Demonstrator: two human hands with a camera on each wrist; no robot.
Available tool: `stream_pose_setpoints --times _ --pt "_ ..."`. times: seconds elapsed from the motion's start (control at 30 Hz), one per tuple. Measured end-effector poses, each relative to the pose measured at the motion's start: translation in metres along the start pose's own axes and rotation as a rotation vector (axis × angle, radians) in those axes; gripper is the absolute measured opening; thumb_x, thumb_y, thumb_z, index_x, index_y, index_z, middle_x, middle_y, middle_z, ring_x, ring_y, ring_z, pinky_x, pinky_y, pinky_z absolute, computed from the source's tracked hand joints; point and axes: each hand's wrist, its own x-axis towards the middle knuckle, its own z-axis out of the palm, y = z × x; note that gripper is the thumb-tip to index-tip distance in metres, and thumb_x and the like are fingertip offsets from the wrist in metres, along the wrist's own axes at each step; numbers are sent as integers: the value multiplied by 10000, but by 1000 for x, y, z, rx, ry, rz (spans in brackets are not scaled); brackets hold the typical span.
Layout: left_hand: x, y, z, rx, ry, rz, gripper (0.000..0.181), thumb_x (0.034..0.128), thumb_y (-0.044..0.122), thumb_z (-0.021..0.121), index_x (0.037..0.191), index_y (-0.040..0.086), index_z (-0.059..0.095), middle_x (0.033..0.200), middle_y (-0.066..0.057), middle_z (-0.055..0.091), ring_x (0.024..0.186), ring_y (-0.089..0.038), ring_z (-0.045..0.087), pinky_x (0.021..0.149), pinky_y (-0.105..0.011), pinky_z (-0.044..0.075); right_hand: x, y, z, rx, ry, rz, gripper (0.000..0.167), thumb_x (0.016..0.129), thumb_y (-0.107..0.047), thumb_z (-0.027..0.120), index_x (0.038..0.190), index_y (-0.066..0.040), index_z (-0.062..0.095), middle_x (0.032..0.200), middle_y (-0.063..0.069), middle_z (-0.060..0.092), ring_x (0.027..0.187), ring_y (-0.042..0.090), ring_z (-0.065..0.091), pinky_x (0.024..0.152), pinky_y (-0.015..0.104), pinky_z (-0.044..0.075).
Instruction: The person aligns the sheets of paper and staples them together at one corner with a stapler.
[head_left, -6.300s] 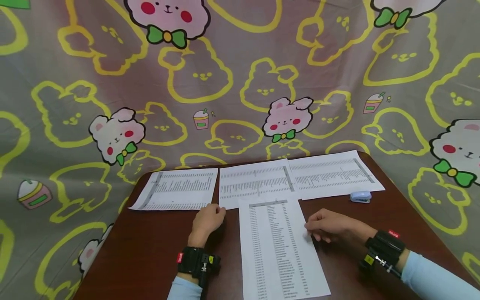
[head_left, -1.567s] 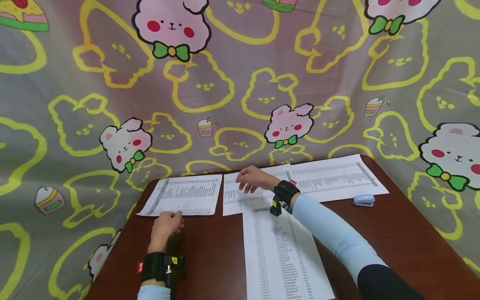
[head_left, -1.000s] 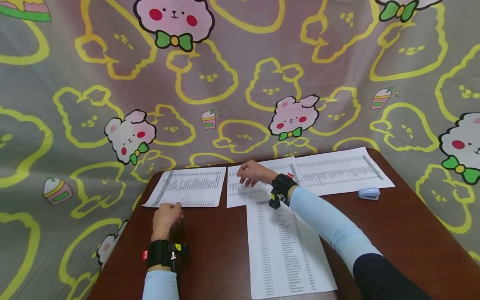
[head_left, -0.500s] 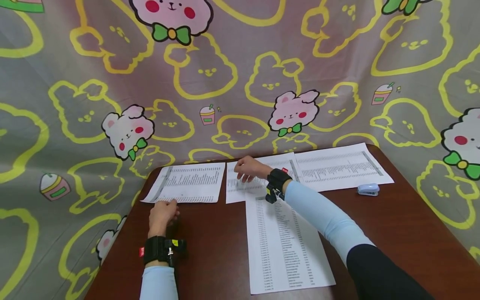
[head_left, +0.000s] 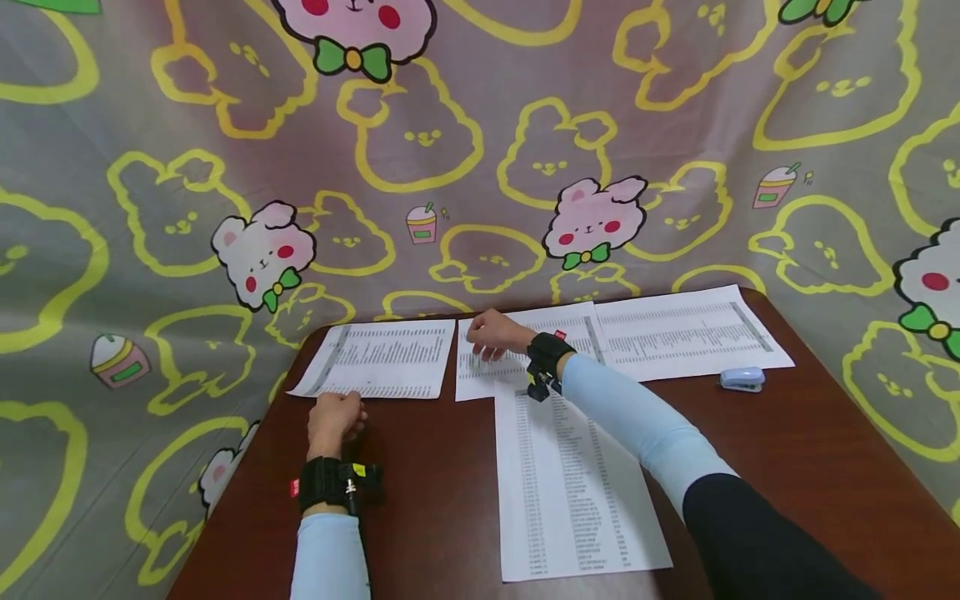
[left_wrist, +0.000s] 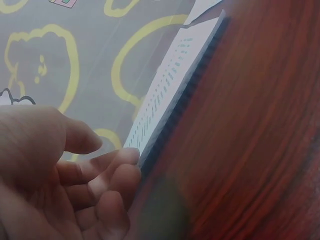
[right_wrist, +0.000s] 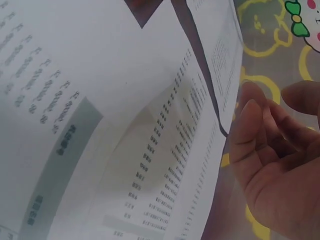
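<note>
My left hand [head_left: 335, 417] is at the near edge of the back left printed sheet [head_left: 382, 360]. In the left wrist view its fingers are loosely curled, with the thumb apart and no paper gripped; its fingertips overlap the sheet's edge, and contact is unclear. My right hand [head_left: 495, 335] hovers over the back middle sheet [head_left: 475, 385], fingers bent, nothing held in the right wrist view. Part of that sheet is hidden under the hand and wrist. A front sheet [head_left: 573, 500] lies lengthwise toward me, its far end overlapping the middle sheet, partly covered by my right forearm.
Another printed sheet [head_left: 686, 333] lies at the back right, meeting the middle one. A small light blue stapler [head_left: 742, 379] stands just in front of it. Behind the brown table [head_left: 435, 492] hangs a patterned cartoon cloth [head_left: 480, 92].
Since the earliest frame, my right hand has moved from the front sheet's right edge to above the back middle sheet, and my left hand has shifted left. Lately both hands stay nearly still.
</note>
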Motion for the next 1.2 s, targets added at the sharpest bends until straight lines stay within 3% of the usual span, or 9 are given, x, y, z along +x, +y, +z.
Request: stream_pose_setpoints --times 0.13,0.3,0.67,0.93,1.2 --pt "1 0 1 -18 -1 -1 377 961 264 416 942 -4 681 651 -3 659 586 -134 611 540 -282 510 4 -2 0 -13 -11 -5 309 988 -206 530 1162 19 651 1049 264 699 825 381 696 594 335 544" --pt "3 -5 2 -53 6 7 398 960 259 414 986 -23 695 644 11 667 551 -101 614 525 -280 525 5 -5 2 -6 0 -11 259 993 -181 522 1118 -2 661 1040 270 699 727 307 690 573 326 530" --pt "13 -11 6 -256 -42 -60 419 978 259 402 1082 -76 631 641 -7 666 529 -95 644 542 -290 563 15 -3 3 -24 16 -18 339 996 -185 520 1217 52 619 1021 226 711 683 221 679 618 343 553" --pt "17 -7 10 -278 -49 -70 422 993 276 406 1085 -74 623 688 -37 675 567 -114 666 576 -302 576 19 1 1 0 17 12 328 992 -174 538 1208 57 626 1066 253 701 728 255 690 678 387 566" --pt "18 -11 17 -273 -96 -99 427 991 290 401 1091 -64 619 718 -49 677 592 -137 670 570 -303 567 28 8 8 29 6 33 325 981 -176 545 1189 58 635 1002 226 714 665 212 670 604 330 543"
